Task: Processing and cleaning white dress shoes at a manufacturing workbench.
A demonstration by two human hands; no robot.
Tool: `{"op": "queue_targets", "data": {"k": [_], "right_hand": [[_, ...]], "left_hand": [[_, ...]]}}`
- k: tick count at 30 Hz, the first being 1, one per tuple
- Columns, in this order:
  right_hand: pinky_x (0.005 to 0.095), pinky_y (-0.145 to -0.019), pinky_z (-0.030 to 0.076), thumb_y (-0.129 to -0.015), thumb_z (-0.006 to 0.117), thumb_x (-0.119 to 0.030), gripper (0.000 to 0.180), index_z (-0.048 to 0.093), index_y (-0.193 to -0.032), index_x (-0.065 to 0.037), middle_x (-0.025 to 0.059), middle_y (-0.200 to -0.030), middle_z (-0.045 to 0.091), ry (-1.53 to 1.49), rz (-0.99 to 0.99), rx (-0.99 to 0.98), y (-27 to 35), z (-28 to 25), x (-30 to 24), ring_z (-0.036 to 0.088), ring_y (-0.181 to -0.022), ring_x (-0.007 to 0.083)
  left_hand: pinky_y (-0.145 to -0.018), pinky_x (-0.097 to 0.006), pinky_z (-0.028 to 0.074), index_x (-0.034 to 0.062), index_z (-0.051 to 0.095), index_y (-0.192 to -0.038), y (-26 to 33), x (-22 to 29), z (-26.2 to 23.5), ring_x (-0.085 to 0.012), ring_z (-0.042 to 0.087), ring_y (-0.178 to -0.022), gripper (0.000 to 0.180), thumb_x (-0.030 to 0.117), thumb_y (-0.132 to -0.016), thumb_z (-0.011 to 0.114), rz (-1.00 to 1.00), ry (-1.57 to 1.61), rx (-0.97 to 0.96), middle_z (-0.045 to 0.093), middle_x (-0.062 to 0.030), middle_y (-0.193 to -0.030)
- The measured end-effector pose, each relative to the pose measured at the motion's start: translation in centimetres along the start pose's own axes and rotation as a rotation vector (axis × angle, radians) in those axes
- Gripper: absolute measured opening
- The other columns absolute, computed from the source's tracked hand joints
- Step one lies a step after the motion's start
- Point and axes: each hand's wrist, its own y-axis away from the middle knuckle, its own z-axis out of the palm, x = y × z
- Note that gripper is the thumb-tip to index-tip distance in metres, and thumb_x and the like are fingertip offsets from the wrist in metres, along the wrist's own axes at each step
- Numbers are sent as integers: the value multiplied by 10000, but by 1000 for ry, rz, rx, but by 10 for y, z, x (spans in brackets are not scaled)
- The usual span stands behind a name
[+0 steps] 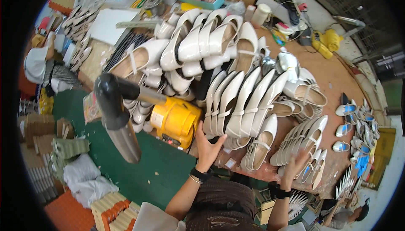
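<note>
Two hands (pixel 207 146) (pixel 295 161) against white shoes (pixel 236 104)

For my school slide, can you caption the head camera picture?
Left hand and right hand reach toward rows of cream shoes beside a yellow machine.

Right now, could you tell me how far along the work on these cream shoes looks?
Many cream shoes already lie in rows across the table. The left hand reaches toward the middle row by the yellow machine; the right hand, blurred, touches the nearer row. Neither clearly grips anything; how much remains is unclear.
</note>
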Motion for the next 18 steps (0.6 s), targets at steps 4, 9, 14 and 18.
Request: {"op": "queue_targets", "data": {"k": [4,9,14,18], "right_hand": [[324,-970,430,-894,629,-118,656,284,-1434,22,205,-1308,505,-327,308,-521,5,76,-90,529,-1166,259],[334,-897,473,-814,749,-199,896,174,-1450,58,236,-1225,533,-400,396,-635,-6,126,-94,545,-1125,253],[312,-909,450,-799,762,-181,878,213,-1448,42,177,-1124,602,-426,349,-666,-9,135,-91,567,-1072,218],[288,-825,484,-838,710,-109,524,493,-1290,44,96,-1137,609,-402,225,-923,-24,128,-71,559,-1022,161]], "left_hand": [[-1097,-426,267,-105,122,-1438,-53,-5,9,-413,327,-1315,1169,429,-673,826,-82,4,-122,295,-321,-1424],[-998,-381,401,-79,295,-1347,-81,-13,22,-311,500,-1185,1009,319,-628,881,-21,195,-257,489,-240,-1282],[-939,-354,443,-62,355,-1280,-85,-26,19,-270,560,-1096,877,241,-640,873,-109,192,-276,555,-208,-1204],[-888,-359,471,-7,420,-1220,-69,-19,28,-247,605,-1000,721,161,-649,828,-46,372,-218,607,-169,-1124]]}}
